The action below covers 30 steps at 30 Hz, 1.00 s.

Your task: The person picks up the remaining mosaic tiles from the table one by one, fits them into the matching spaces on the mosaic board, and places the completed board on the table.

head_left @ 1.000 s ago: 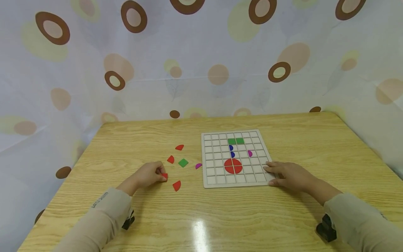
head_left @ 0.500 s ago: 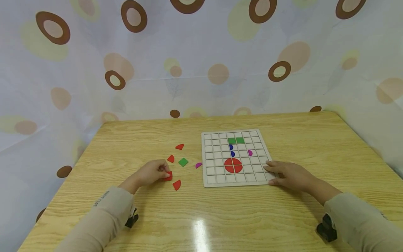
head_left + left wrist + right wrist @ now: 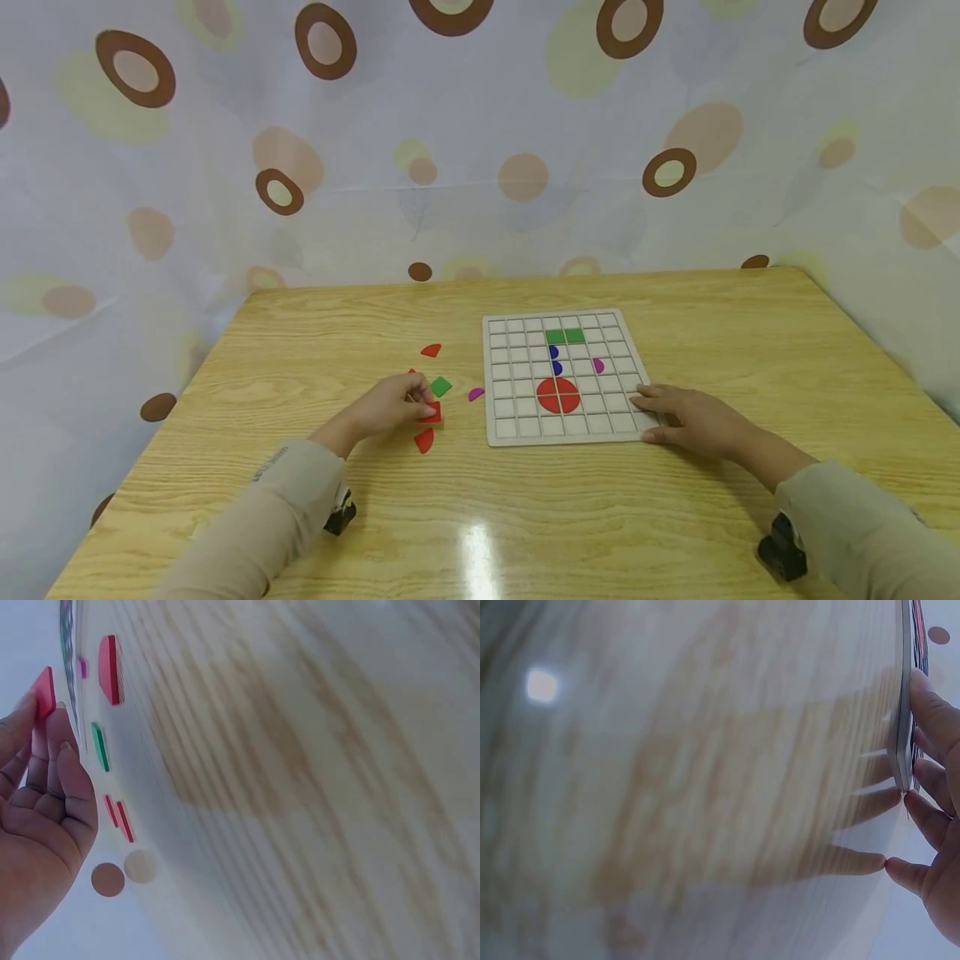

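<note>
Between thumb and fingers my left hand [image 3: 388, 406] pinches a red square tile [image 3: 434, 412], seen held off the table in the left wrist view, where the tile [image 3: 46, 694] stands tilted. A white grid board [image 3: 506, 428] lies to its right. Set in it are green squares [image 3: 565, 336], blue half circles [image 3: 556, 367], one purple half circle [image 3: 598, 366] and a red circle [image 3: 558, 395] of quarter pieces. My right hand [image 3: 693, 423] rests on the board's near right corner with fingers spread; its thumb [image 3: 934, 712] touches the edge in the right wrist view.
Around the left hand lie a green square [image 3: 441, 386], a purple half circle [image 3: 476, 394], a red quarter piece [image 3: 431, 350] and another red quarter piece [image 3: 424, 441]. One more red piece is mostly hidden behind the hand. A patterned cloth [image 3: 480, 233] hangs behind the wooden table [image 3: 570, 517].
My left hand has moved right and slightly away from me with the red square tile, toward the board, now covering part of a loose red piece. My right hand stays on the board.
</note>
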Each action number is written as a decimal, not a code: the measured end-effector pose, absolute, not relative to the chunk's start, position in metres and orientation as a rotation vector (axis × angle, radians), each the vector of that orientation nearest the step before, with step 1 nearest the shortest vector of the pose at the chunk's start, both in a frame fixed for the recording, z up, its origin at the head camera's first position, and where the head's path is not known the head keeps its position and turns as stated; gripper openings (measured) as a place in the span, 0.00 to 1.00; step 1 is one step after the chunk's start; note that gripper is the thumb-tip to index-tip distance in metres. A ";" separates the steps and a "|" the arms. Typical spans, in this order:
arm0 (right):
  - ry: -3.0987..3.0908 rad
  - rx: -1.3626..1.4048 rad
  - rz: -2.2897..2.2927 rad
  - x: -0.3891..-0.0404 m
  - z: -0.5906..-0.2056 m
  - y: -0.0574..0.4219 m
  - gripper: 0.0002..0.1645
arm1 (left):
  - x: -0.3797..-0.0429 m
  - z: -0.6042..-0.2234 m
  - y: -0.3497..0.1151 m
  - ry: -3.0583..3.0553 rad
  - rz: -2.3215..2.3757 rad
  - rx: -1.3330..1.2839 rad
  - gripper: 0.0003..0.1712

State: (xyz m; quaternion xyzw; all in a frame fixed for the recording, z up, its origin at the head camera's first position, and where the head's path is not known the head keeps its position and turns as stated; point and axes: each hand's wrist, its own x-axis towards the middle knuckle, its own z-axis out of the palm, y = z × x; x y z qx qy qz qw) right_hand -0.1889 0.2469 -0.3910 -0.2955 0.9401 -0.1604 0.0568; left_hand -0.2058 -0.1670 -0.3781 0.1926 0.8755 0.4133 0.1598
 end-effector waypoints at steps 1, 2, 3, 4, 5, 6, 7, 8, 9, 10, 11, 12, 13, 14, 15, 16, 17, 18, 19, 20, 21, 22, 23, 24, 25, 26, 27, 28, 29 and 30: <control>2.849 -0.896 -0.488 -0.189 -0.391 0.247 0.36 | -0.206 -0.378 -0.165 2.505 1.169 0.551 0.04; 2.849 -0.897 -0.487 -0.189 -0.391 0.247 0.36 | -0.206 -0.378 -0.163 2.512 1.154 0.551 0.04; 2.847 -0.896 -0.489 -0.188 -0.392 0.247 0.36 | -0.207 -0.377 -0.160 2.519 1.141 0.547 0.05; 2.847 -0.895 -0.490 -0.188 -0.392 0.247 0.36 | -0.207 -0.377 -0.158 2.526 1.127 0.540 0.05; 2.846 -0.895 -0.493 -0.188 -0.392 0.247 0.36 | -0.207 -0.376 -0.156 2.528 1.122 0.539 0.05; 2.844 -0.898 -0.492 -0.188 -0.392 0.247 0.36 | -0.208 -0.376 -0.154 2.525 1.123 0.537 0.05; 2.844 -0.898 -0.496 -0.188 -0.392 0.247 0.36 | -0.209 -0.376 -0.152 2.520 1.130 0.536 0.05; 2.844 -0.898 -0.500 -0.188 -0.392 0.247 0.36 | -0.210 -0.376 -0.150 2.512 1.138 0.536 0.05; 2.844 -0.897 -0.503 -0.188 -0.392 0.247 0.36 | -0.211 -0.376 -0.149 2.499 1.152 0.538 0.05; 2.844 -0.898 -0.505 -0.188 -0.392 0.247 0.36 | -0.212 -0.376 -0.147 2.485 1.165 0.539 0.06; 2.843 -0.899 -0.507 -0.188 -0.391 0.248 0.36 | -0.213 -0.376 -0.145 2.474 1.179 0.539 0.05; 2.841 -0.900 -0.508 -0.188 -0.391 0.247 0.36 | -0.213 -0.376 -0.143 2.468 1.187 0.544 0.05; 2.840 -0.900 -0.510 -0.188 -0.391 0.247 0.36 | -0.214 -0.376 -0.142 2.460 1.198 0.551 0.05; 2.839 -0.900 -0.511 -0.188 -0.391 0.247 0.36 | -0.214 -0.375 -0.140 2.455 1.204 0.558 0.05; 2.838 -0.900 -0.510 -0.188 -0.391 0.247 0.36 | -0.214 -0.375 -0.138 2.453 1.206 0.564 0.05; 2.838 -0.898 -0.509 -0.188 -0.390 0.247 0.36 | -0.214 -0.374 -0.136 2.453 1.206 0.568 0.05; 2.837 -0.896 -0.509 -0.188 -0.390 0.247 0.36 | -0.214 -0.374 -0.135 2.459 1.199 0.578 0.05; 2.837 -0.896 -0.508 -0.188 -0.390 0.247 0.36 | -0.214 -0.373 -0.133 2.462 1.191 0.584 0.05; 2.838 -0.896 -0.506 -0.188 -0.390 0.247 0.36 | -0.215 -0.374 -0.131 2.463 1.184 0.583 0.05; 2.842 -0.895 -0.506 -0.188 -0.390 0.247 0.36 | -0.216 -0.374 -0.130 2.467 1.173 0.576 0.05; 2.843 -0.895 -0.505 -0.188 -0.390 0.247 0.36 | -0.216 -0.374 -0.128 2.470 1.163 0.568 0.05; 2.844 -0.896 -0.504 -0.188 -0.390 0.247 0.36 | -0.217 -0.374 -0.126 2.469 1.161 0.563 0.05; 2.844 -0.897 -0.501 -0.188 -0.390 0.247 0.36 | -0.218 -0.374 -0.124 2.466 1.161 0.554 0.05; 2.845 -0.899 -0.500 -0.188 -0.390 0.248 0.36 | -0.219 -0.374 -0.122 2.460 1.168 0.548 0.04; 2.845 -0.898 -0.502 -0.188 -0.390 0.248 0.36 | -0.219 -0.374 -0.120 2.456 1.176 0.548 0.04; 2.845 -0.897 -0.502 -0.189 -0.390 0.248 0.36 | -0.220 -0.374 -0.118 2.452 1.184 0.549 0.04; 2.843 -0.893 -0.501 -0.189 -0.390 0.248 0.36 | -0.221 -0.374 -0.115 2.444 1.195 0.554 0.04; 2.842 -0.893 -0.501 -0.189 -0.391 0.248 0.36 | -0.221 -0.373 -0.113 2.435 1.207 0.558 0.04; 2.842 -0.888 -0.503 -0.190 -0.391 0.248 0.36 | -0.222 -0.373 -0.111 2.428 1.215 0.559 0.04; 2.841 -0.884 -0.506 -0.190 -0.391 0.248 0.36 | -0.222 -0.373 -0.109 2.424 1.220 0.566 0.04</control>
